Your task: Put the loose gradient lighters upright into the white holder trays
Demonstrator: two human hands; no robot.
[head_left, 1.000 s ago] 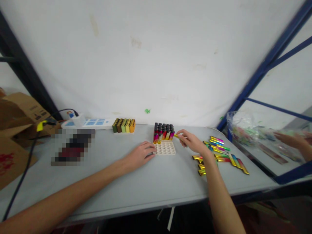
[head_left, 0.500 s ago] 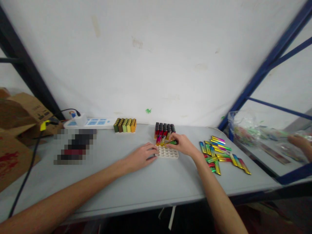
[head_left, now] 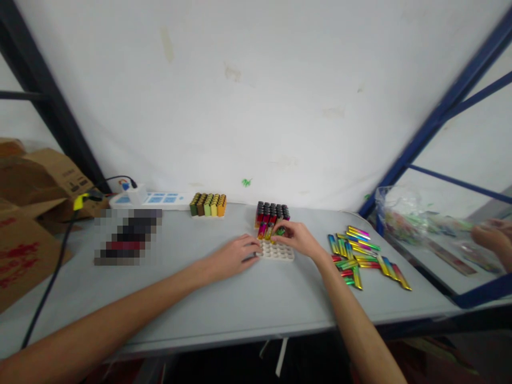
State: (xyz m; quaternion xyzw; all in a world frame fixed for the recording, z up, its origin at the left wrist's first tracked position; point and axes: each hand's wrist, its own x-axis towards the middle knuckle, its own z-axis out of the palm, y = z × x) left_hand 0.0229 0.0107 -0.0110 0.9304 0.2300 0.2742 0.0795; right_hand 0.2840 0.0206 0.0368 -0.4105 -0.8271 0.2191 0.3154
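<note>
A white tray with round holes [head_left: 282, 253] lies in the middle of the table. My left hand [head_left: 240, 253] grips its left edge between thumb and fingers. At its back left, several shiny pink and yellow lighters [head_left: 262, 230] stand upright in the tray. My right hand [head_left: 294, 237] is over the tray's back row, fingertips pinched on a shiny green-and-yellow lighter [head_left: 280, 231], which they partly hide. Right behind stands a block of lighters with black tops [head_left: 272, 209]. To the right of my right hand lies a loose pile of metallic, many-coloured lighters [head_left: 356, 256].
A second block of green, brown and yellow lighters [head_left: 208, 205] stands at the back left, beside a white power strip [head_left: 166, 198]. Cardboard boxes [head_left: 28, 234] and a black cable [head_left: 52, 282] are far left. Beyond the blue frame [head_left: 424, 133], another person's hand [head_left: 494, 237] is near plastic bags.
My right hand has turned slightly and the lighter in it has gone from lying slanted to more upright over the tray. The left hand keeps its place. The view has shifted a little.
</note>
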